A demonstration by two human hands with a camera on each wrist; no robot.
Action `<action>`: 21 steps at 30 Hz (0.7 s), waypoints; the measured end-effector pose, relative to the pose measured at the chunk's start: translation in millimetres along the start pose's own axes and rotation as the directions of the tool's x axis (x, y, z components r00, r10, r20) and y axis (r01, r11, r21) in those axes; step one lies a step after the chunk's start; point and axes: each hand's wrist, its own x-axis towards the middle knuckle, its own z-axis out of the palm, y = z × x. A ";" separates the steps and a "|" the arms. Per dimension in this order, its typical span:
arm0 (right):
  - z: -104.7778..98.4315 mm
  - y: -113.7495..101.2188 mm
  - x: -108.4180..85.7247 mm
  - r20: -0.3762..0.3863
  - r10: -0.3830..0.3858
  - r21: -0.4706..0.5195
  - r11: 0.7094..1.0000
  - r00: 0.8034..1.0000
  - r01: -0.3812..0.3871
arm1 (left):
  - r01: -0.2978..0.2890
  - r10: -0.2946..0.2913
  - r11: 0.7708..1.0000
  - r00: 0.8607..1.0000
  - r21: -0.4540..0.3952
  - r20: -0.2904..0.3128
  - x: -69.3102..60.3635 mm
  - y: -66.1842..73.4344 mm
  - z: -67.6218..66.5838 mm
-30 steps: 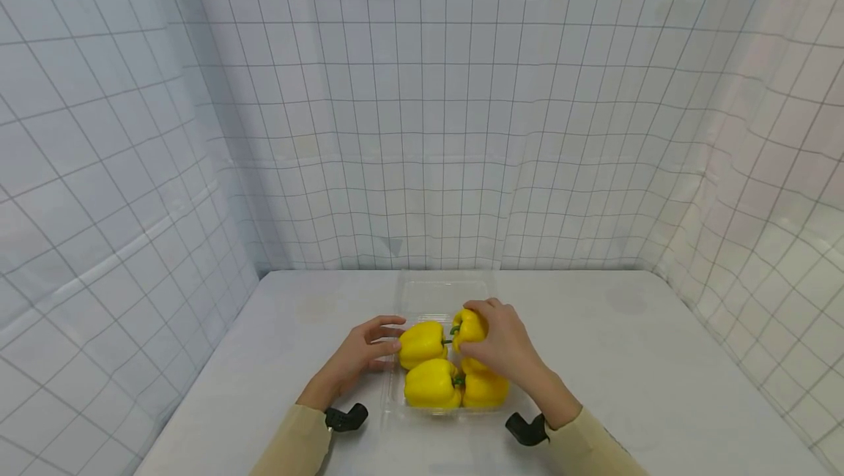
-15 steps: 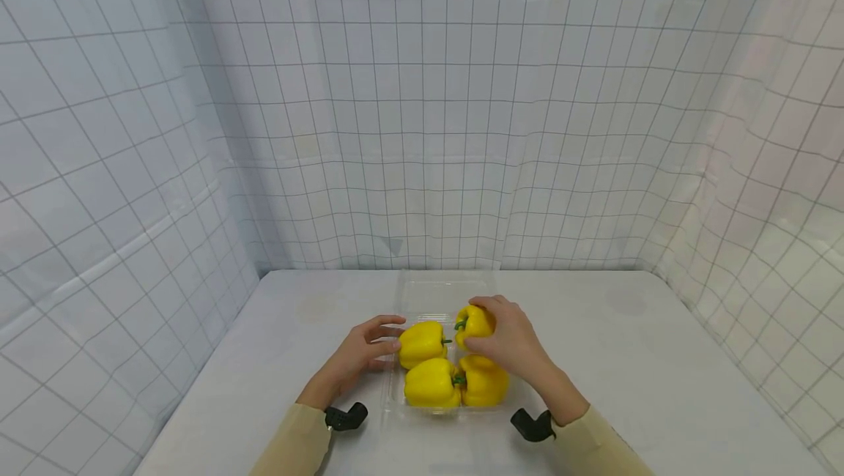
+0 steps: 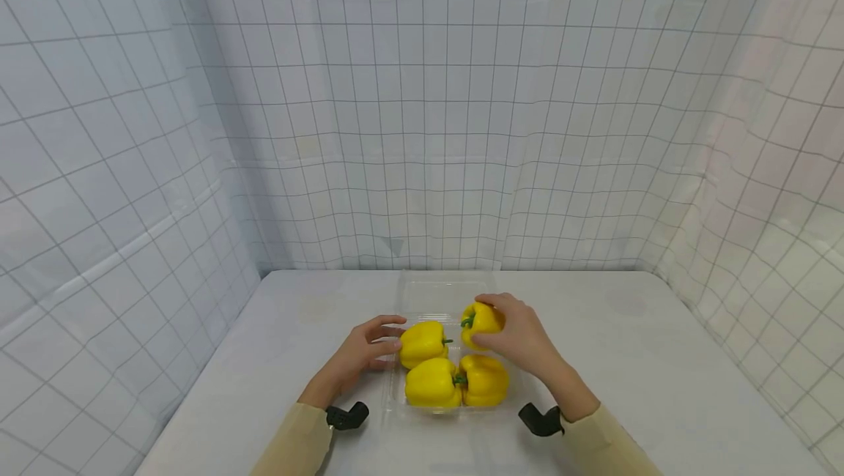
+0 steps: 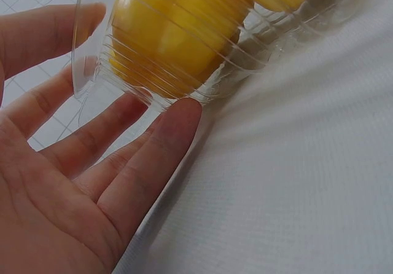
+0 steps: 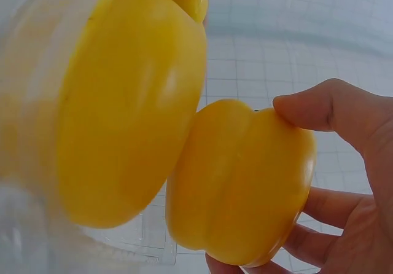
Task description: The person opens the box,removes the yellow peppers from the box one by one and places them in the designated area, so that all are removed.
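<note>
Several yellow bell peppers sit in a clear plastic container. My right hand grips one bell pepper at the container's far right, thumb on one side and fingers on the other; its green stem points left. In the right wrist view, this bell pepper appears beside a nearer bell pepper. At the container's left side, my left hand has relaxed, spread fingers beside the far left bell pepper. The left wrist view has its fingertips against the ridged clear wall. Two more bell peppers lie in the near row.
The container's clear lid lies folded back at the far side. A white table extends to both sides. White grid-patterned curtains enclose the back and sides.
My right hand has moved right and slightly away with the bell pepper, uncovering the near right one. The left hand has stayed in place.
</note>
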 end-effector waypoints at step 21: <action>-27.6 8.5 0.6 0.001 -0.058 0.060 0.997 0.998 0.058 | 0.010 -0.010 1.000 1.000 0.013 -0.008 0.0 -1.7 1.4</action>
